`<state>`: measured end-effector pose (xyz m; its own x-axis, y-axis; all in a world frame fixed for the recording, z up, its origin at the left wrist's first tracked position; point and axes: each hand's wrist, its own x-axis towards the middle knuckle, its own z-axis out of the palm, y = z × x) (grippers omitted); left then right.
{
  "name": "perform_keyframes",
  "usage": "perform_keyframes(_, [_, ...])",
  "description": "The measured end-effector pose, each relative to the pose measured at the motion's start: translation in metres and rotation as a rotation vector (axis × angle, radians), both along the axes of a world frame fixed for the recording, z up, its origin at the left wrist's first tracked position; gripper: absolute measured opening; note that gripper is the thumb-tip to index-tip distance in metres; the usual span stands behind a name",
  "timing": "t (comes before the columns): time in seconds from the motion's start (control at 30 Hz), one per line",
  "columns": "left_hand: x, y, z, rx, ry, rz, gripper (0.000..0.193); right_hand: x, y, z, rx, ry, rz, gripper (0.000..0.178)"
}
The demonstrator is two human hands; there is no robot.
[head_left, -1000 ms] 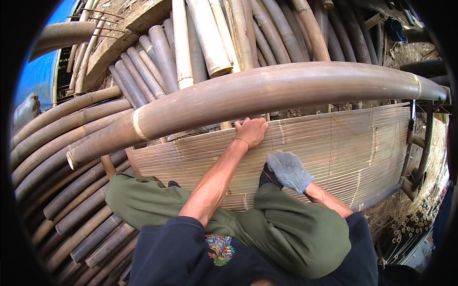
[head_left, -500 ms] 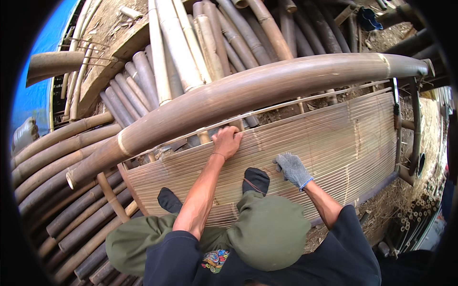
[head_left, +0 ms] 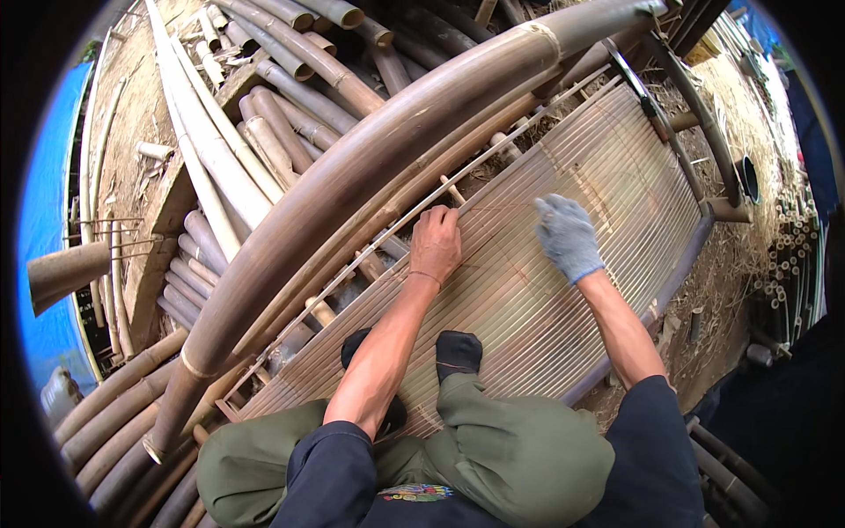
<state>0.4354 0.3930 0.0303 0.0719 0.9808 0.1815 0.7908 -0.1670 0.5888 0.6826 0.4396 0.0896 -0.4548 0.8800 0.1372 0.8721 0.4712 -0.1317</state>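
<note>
A bamboo bench seat of narrow parallel slats point(head_left: 528, 326) lies under me, with my dark-socked feet on it. My bare left hand point(head_left: 436, 242) is at the seat's far edge, its fingers bent and pressed together; what they grip is hidden. To its right, my right hand point(head_left: 568, 236), in a grey knit glove, is raised over the slats with fingers curled closed. A thin reddish-brown cord point(head_left: 498, 208) seems to run between the hands, its end hidden in the glove. More thin cord trails across the slats.
A thick bamboo pole point(head_left: 352, 167) spans the bench's far side, near my left hand. Bamboo posts point(head_left: 704, 123) frame the right end. Cut bamboo poles point(head_left: 299, 97) are piled beyond and at the left. A blue tarp point(head_left: 48, 238) hangs at far left.
My view has turned, so the bench slants more steeply. My gloved right hand has risen away from low over the slats, outward and to the right. My left hand stays at the far edge.
</note>
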Motion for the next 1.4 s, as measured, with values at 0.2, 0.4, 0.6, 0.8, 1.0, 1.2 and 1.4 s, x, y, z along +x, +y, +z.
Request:
perform_keyframes(0.2, [0.014,0.007,-0.003,-0.060,0.016,-0.113,0.044,-0.034,0.035,-0.043,-0.138,-0.172,0.120,0.015])
perform_keyframes(0.4, [0.029,0.019,0.001,0.041,0.073,-0.281,0.042,-0.053,-0.002,-0.009,-0.822,-0.028,0.050,0.024])
perform_keyframes(0.6, [-0.001,0.027,-0.018,-0.578,-0.193,0.370,0.029,-0.002,0.040,0.114,-0.782,0.504,-0.019,0.039])
perform_keyframes(0.8, [-0.034,0.051,-0.034,-0.786,-0.024,0.250,0.038,0.049,0.134,0.048,-0.313,-0.101,-0.457,0.032])
perform_keyframes(1.0, [-0.006,0.027,0.000,-0.191,-0.080,-0.086,0.030,0.135,0.061,0.041,-0.580,0.989,-0.889,0.023])
perform_keyframes(1.2, [0.009,0.053,-0.001,-0.078,0.091,-0.295,0.028,0.333,-0.050,0.078,-0.316,0.860,-1.129,0.018])
perform_keyframes(1.4, [0.054,0.065,-0.022,0.006,0.157,-0.533,0.016,0.542,-0.201,0.166,-0.159,-0.560,-1.125,0.034])
